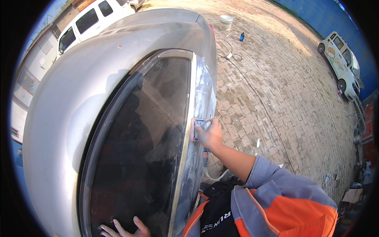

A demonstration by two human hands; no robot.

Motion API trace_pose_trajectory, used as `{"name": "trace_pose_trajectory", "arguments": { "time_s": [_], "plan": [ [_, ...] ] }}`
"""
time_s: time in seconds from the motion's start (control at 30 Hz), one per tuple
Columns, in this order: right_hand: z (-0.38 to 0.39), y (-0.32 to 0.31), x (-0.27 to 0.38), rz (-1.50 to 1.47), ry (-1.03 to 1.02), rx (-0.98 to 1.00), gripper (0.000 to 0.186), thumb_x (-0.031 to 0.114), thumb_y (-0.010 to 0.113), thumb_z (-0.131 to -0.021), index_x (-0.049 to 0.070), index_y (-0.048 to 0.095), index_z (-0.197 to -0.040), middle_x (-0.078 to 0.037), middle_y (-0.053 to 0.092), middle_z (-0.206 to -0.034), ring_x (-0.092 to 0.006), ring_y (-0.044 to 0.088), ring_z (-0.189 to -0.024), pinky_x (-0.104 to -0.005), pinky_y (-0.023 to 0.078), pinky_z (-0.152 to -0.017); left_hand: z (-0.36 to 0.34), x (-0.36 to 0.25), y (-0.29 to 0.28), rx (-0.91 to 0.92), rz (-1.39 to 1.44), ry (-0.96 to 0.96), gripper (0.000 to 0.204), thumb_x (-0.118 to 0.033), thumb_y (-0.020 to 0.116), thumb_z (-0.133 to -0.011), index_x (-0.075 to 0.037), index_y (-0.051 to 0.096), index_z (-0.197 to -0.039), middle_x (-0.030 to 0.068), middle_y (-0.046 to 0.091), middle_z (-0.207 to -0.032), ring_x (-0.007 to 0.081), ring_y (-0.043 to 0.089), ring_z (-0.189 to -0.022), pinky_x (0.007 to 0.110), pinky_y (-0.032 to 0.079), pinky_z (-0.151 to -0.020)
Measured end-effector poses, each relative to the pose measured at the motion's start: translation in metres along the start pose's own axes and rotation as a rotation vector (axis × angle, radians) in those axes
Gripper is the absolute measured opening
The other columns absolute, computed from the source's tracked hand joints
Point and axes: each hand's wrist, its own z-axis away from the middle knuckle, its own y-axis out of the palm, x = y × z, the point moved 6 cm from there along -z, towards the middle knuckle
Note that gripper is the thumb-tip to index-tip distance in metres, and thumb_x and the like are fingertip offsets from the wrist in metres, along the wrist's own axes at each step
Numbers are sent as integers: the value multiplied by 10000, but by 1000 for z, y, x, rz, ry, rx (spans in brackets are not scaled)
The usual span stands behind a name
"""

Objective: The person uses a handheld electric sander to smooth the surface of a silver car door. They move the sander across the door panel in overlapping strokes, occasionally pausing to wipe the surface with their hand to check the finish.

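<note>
My right hand [211, 135] is closed round a small blue sander [198, 123] with a pinkish pad. The pad's edge is against the car's side, just below the window. Whitish, scuffed patches cover the body panel [203, 85] there. Below the hand, a dark and reddish hose end [205, 158] shows, joined to a pale hose. My left hand [128, 230] is at the lower edge, fingers spread over the dark side window [138, 154] of the silver car [59, 118]. Part of the left hand is cut off by the frame.
A thin cable [256, 93] runs across the brick paving [308, 118]. A white bucket [226, 23] and a dark blue bottle [241, 36] stand beyond the car. White vehicles are parked at the far left and right. A blue wall [331, 17] bounds the right.
</note>
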Motion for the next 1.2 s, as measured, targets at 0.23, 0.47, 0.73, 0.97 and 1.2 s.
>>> {"name": "trace_pose_trajectory", "arguments": {
  "time_s": [0.23, 0.47, 0.73, 0.97, 1.2],
  "plan": [
    [-51, -8, 18, -40, 1, -7, 721, 495, 817, -905, 91, 536, -1431, -220, 551, -1420, -428, 639, -1285, -520, 519, -1092, -1, -4, 1, -28, -38, -15, 742, -695, 745, -933, -153, 681, -1436, 281, 504, -1643, 483, 419, -1563, 649, 257, -1278],
    [-89, -17, 37, -117, -79, -33, 716, 493, 818, -909, 79, 538, -1421, -234, 564, -1401, -419, 645, -1266, -524, 519, -1082, -6, -9, -2, -34, -61, -4, 737, -710, 718, -946, -145, 691, -1418, 284, 502, -1642, 493, 450, -1539, 655, 299, -1260],
    [-57, -3, 15, -151, 13, 47, 711, 461, 829, -904, 45, 542, -1405, -250, 561, -1410, -418, 628, -1284, -491, 517, -1097, 0, -2, 2, -23, -53, -7, 749, -717, 717, -937, -154, 688, -1430, 280, 495, -1650, 491, 433, -1551, 658, 285, -1265],
    [-11, 6, -3, 0, 41, 44, 739, 472, 819, -913, 51, 531, -1447, -249, 550, -1423, -411, 620, -1307, -470, 507, -1125, 1, 1, 3, -9, -20, -13, 750, -714, 734, -923, -170, 687, -1436, 281, 481, -1661, 490, 423, -1558, 668, 268, -1264],
    [-50, 0, 11, -65, 31, 15, 746, 494, 818, -915, 74, 524, -1457, -229, 550, -1433, -421, 634, -1293, -493, 518, -1103, -2, -2, 0, -4, -5, -21, 760, -724, 725, -930, -163, 679, -1441, 294, 484, -1653, 495, 420, -1557, 668, 261, -1268]
  ]
}}
